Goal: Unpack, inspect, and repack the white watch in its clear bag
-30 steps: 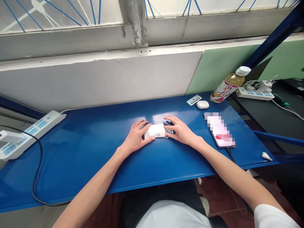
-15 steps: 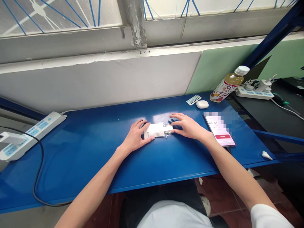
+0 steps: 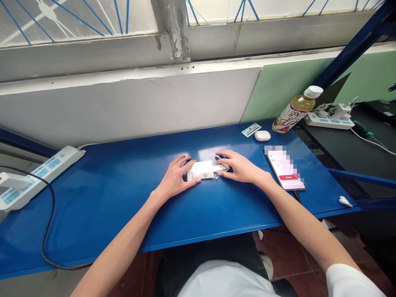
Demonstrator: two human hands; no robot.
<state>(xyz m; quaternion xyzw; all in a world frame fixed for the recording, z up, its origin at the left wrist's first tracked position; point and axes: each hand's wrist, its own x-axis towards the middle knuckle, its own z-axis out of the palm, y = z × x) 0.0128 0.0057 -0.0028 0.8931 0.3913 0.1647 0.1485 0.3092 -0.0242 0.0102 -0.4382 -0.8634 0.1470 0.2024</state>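
A small white packet (image 3: 202, 169) with printed marks and clear plastic at its right end lies flat on the blue table. My left hand (image 3: 177, 175) is closed around the packet's left end, thumb on the near side and fingers on the far side. At the opposite end, my right hand (image 3: 238, 166) curves its thumb and fingers around the plastic and a white part there. What exactly the right fingertips press on is partly hidden.
To the right lie a phone (image 3: 284, 169), a white earbud case (image 3: 262, 135), a card (image 3: 251, 130) and a single earbud (image 3: 345, 201). A drink bottle (image 3: 295, 111) stands behind them. At the left are a power strip (image 3: 46, 175) and a black cable (image 3: 46, 239).
My right hand has shifted slightly left, farther over the packet's right end. A white part there now shows more between its fingers. The left hand keeps its hold.
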